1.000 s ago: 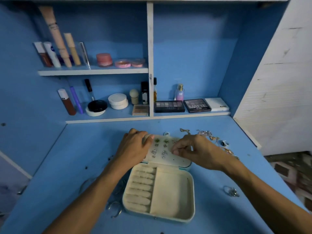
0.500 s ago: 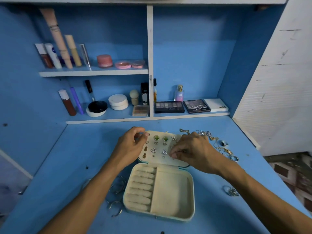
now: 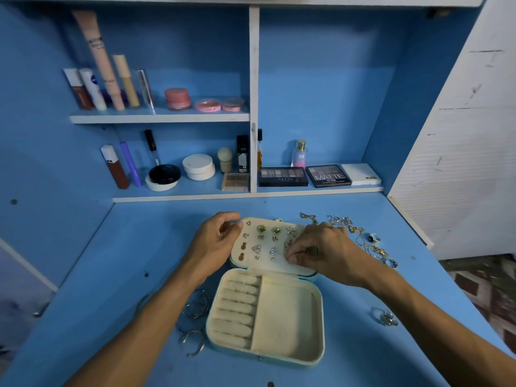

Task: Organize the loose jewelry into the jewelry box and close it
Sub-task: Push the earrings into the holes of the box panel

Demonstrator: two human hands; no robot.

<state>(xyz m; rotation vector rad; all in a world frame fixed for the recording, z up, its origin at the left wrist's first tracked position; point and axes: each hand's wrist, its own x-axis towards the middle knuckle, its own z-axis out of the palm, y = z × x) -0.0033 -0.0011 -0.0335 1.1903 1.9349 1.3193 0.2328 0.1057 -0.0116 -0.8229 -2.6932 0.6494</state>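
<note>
Looking down on a blue surface (image 3: 139, 247). At centre, an open cream box (image 3: 282, 317), its lid (image 3: 279, 268) laid flat behind it and studded with earrings (image 3: 261, 229). At the lid's left edge, the left hand (image 3: 215, 244), fingers curled; cannot tell whether gripping the lid. On the lid's right side, the right hand (image 3: 324, 247), fingers pinching a small earring (image 3: 288, 243) against the padding. Right of the lid, tangled chains (image 3: 371, 247); right of the box, a ring (image 3: 386, 317); left of the box, bangles (image 3: 195, 305).

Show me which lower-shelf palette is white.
The rightmost palette, marked NUDE; the NUDES palette and MATTE palette left of it are black, showing their shades.
</note>
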